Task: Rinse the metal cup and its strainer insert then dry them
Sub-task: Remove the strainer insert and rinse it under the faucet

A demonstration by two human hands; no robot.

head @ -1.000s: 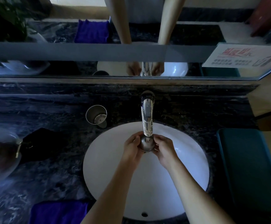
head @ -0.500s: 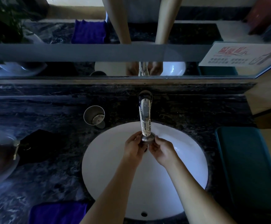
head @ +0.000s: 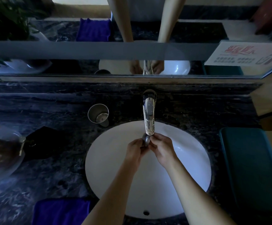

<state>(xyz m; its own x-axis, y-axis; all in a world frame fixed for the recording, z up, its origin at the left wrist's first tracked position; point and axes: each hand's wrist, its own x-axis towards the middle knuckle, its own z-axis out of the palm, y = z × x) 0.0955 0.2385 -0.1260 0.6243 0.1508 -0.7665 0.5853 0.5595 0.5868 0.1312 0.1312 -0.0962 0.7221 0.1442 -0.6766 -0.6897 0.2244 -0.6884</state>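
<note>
Both hands meet under the spout of the chrome tap [head: 149, 114], over the white sink basin [head: 112, 168]. Between them is a small round metal piece, the strainer insert [head: 145, 139]. My left hand [head: 134, 149] grips it from the left and my right hand [head: 162, 147] from the right, fingers pinched on its rim. Most of the strainer is hidden by my fingers. The metal cup [head: 98, 113] stands upright on the dark marble counter, left of the tap and apart from my hands. I cannot tell whether water is running.
A purple cloth [head: 60, 211] lies on the counter [head: 51, 172] at the front left. A teal tray [head: 252, 168] sits right of the basin. A dark cloth [head: 42, 142] and a bowl with a plant [head: 0, 153] are at the left. A mirror runs along the back.
The strainer has been turned between my hands, from showing its round face to showing its edge. Both hands stay under the spout. The cup has not moved.
</note>
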